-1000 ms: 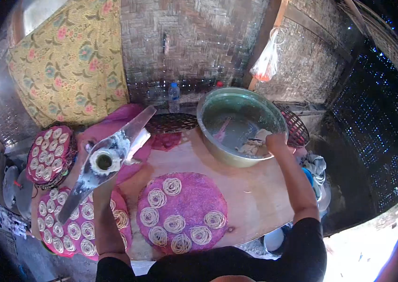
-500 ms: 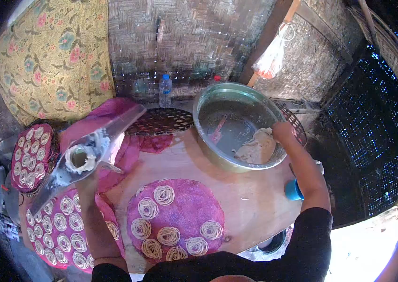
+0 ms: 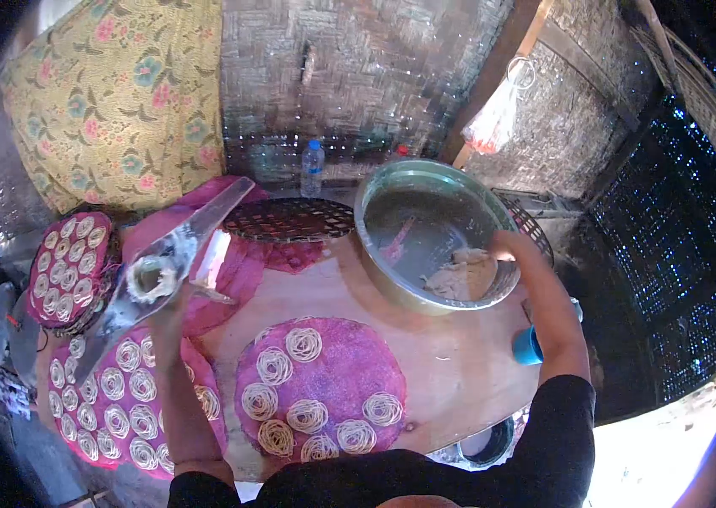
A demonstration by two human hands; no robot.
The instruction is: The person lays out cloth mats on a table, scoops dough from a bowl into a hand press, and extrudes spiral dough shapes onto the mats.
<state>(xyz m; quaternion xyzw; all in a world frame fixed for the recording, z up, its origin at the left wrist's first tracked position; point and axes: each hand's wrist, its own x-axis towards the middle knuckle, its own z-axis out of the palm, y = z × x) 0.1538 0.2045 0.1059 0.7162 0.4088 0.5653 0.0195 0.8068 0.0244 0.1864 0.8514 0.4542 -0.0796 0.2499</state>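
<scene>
My left hand (image 3: 170,315) grips a long, pale hand press (image 3: 193,227) from below; the press hides most of its fingers. The press has a round opening in the middle, its rim smeared with white dough, and it tilts up to the right. My right hand (image 3: 510,245) reaches over the right rim of a large metal basin (image 3: 362,224), its fingers closed at the edge of a lump of pale dough (image 3: 464,278). A pink-handled tool (image 3: 398,241) lies in the basin. In front of me, coiled noodle nests (image 3: 304,345) sit on a round pink cloth (image 3: 337,372).
More nests cover a pink cloth (image 3: 100,406) at left and a round pink stack (image 3: 41,296) behind it. A dark woven tray (image 3: 290,218) and a water bottle (image 3: 312,169) stand at the back. A blue cup (image 3: 527,346) is at the right edge.
The camera view has shifted slightly. My right hand has closed in on the dough, whose visible outline is smaller and more bunched. My left hand still holds the press over the left side.
</scene>
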